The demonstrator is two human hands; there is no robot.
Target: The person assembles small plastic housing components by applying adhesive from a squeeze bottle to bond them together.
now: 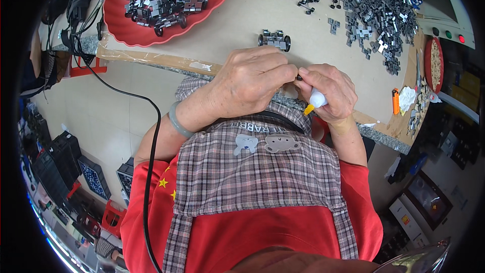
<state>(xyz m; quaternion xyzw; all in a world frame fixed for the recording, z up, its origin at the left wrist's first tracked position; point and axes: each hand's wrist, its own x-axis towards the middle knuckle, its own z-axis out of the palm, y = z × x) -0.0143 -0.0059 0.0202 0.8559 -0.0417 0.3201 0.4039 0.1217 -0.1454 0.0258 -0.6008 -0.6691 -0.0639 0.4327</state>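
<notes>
Fingers of left hand (255, 77) and right hand (333, 87) meet, pinched closed around a small black part (299, 77); the right also grips a white bottle (317, 98), slanting near-left. Wheeled frame (274, 40) lies farther, lengthwise left-right, left hand nearer.

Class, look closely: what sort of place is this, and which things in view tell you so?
Probably a small assembly workshop: loose grey parts are heaped on the worktable, a red tray holds wheeled pieces, and the right hand holds a white bottle.
</notes>
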